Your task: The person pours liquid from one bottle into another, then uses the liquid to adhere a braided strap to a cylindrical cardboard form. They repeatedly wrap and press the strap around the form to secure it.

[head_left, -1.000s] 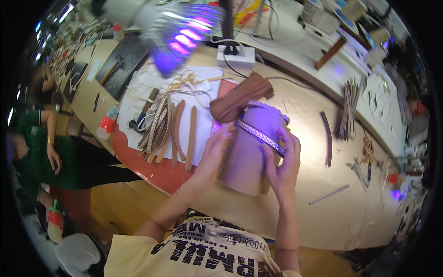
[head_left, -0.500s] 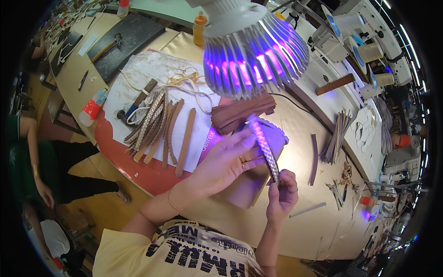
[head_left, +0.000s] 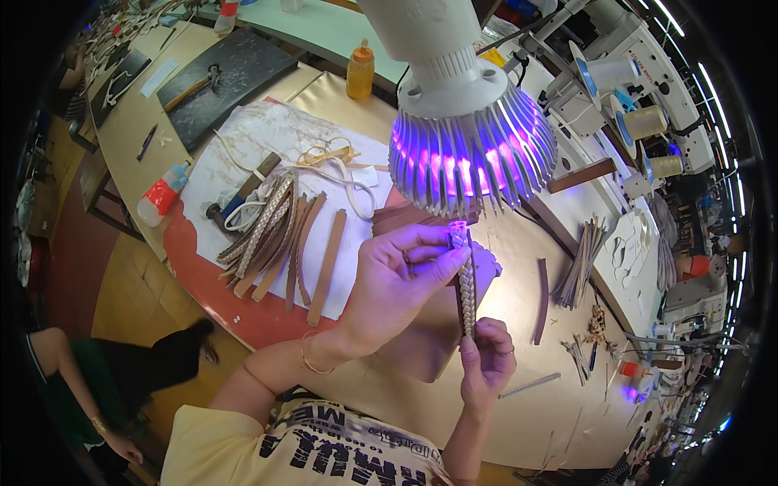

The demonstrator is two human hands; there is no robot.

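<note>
Between my two hands stands a braided strap [head_left: 468, 301], light and woven, with a dark brown edge along it. My left hand [head_left: 395, 279] pinches its upper end between thumb and fingers, just under the glowing purple lamp [head_left: 474, 154]. Lower down, my right hand [head_left: 489, 360] is closed on the strap's bottom end. Behind my left hand lies a stack of dark brown strips [head_left: 397, 218], partly covered. A brown panel [head_left: 417, 348] rests on the table beneath the strap, its surface tinted by the purple light.
Left of my hands, braided straps [head_left: 258, 231] and tan strips [head_left: 327, 267] lie on white paper with a hammer [head_left: 243, 190]. A red-and-white bottle [head_left: 164, 194] stands farther left. Thin strips [head_left: 579, 263] and thread spools [head_left: 646, 125] are at right. A co-worker's arm [head_left: 81, 389] shows beyond the table.
My left fingers, stretched out beside the strap before, now pinch its upper end. The strap stands more upright. The lamp appears farther right in view, and the co-worker appears lower.
</note>
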